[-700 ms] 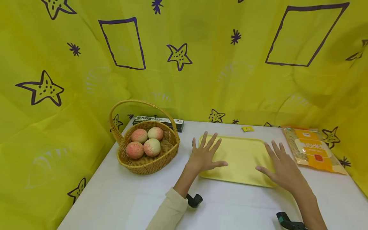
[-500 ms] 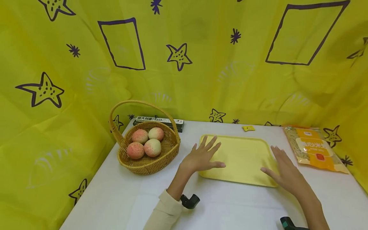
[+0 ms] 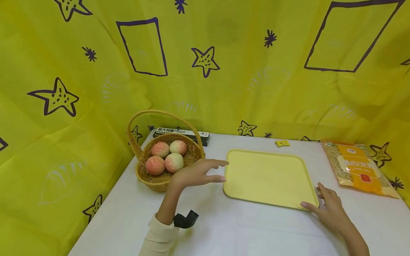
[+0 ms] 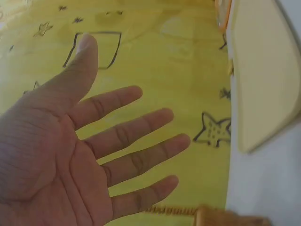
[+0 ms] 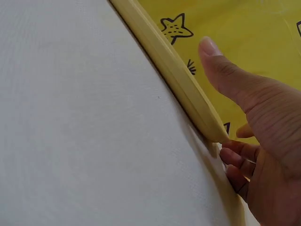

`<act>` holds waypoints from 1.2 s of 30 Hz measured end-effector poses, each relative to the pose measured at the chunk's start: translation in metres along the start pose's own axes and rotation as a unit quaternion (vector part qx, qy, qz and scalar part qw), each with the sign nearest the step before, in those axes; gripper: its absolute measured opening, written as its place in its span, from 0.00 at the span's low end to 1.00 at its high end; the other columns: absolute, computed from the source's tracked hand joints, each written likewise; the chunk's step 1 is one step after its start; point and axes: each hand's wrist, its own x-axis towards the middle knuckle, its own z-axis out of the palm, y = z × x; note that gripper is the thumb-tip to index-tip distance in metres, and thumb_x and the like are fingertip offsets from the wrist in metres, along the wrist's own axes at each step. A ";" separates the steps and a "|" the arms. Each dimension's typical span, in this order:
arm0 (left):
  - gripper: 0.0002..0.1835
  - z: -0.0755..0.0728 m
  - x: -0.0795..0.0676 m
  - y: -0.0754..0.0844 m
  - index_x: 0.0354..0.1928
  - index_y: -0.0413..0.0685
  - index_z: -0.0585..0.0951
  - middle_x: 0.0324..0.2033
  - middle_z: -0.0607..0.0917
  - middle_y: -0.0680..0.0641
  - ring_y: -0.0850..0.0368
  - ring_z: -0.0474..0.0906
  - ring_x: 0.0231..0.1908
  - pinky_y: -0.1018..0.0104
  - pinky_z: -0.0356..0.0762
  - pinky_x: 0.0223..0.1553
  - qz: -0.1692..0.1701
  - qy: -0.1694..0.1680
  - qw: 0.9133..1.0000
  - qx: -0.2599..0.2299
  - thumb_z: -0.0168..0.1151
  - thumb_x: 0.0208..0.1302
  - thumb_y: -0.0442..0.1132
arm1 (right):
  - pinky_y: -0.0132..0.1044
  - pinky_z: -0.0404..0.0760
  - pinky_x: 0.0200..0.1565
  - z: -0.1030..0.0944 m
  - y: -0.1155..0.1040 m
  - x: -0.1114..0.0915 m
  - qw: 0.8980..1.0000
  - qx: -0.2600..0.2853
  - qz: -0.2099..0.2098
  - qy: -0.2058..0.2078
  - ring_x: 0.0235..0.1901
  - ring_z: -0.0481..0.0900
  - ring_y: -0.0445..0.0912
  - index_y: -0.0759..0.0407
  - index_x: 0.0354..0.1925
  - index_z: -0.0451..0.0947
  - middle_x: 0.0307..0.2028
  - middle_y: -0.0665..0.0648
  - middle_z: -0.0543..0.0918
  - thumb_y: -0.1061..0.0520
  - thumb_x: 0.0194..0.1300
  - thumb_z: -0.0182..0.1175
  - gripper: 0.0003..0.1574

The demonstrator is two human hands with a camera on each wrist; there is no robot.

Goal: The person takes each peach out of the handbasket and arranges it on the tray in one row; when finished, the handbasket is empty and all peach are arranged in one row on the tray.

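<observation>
A pale yellow rectangular tray lies on the white table. At its front right corner is my right hand, with the thumb over the rim and the fingers bent beside the edge. In the right wrist view the thumb stands away from the tray, and the fingertips are at its corner; whether they touch cannot be told. My left hand hovers between the tray and a wicker basket, holding nothing. Its spread fingers show in the left wrist view. Several pink-and-cream peaches sit in the basket.
Behind the basket lies a pasta box. A small yellow packet is beyond the tray, and an orange-and-clear bag of grain lies at the right. Yellow patterned cloth hangs along the back and sides.
Both hands have moved apart from above the tray: the left leftward to beside the basket, the right rightward and nearer to the tray's front right corner. The view has shifted slightly.
</observation>
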 end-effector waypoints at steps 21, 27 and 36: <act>0.25 -0.092 -0.040 -0.066 0.64 0.46 0.73 0.55 0.82 0.42 0.45 0.78 0.56 0.48 0.77 0.55 -0.058 0.111 0.991 -0.035 0.62 0.68 0.46 | 0.74 0.50 0.52 0.010 -0.008 -0.005 0.999 0.017 0.022 -0.016 0.60 0.48 0.80 0.78 0.73 0.35 0.64 0.87 0.49 0.40 0.58 0.69 0.71; 0.26 -0.112 -0.025 -0.090 0.66 0.46 0.71 0.59 0.79 0.37 0.41 0.74 0.61 0.45 0.71 0.61 -0.092 0.069 0.992 -0.045 0.59 0.70 0.45 | 0.71 0.51 0.52 0.009 -0.009 -0.004 0.999 0.015 0.028 -0.019 0.60 0.48 0.78 0.77 0.73 0.35 0.64 0.86 0.49 0.40 0.58 0.68 0.71; 0.30 -0.127 -0.009 -0.120 0.69 0.39 0.65 0.66 0.68 0.30 0.34 0.65 0.66 0.42 0.70 0.62 -0.126 0.001 0.988 -0.089 0.60 0.69 0.39 | 0.71 0.50 0.51 0.011 -0.009 -0.005 0.999 0.015 0.025 -0.018 0.60 0.48 0.77 0.77 0.73 0.34 0.65 0.85 0.49 0.40 0.57 0.69 0.73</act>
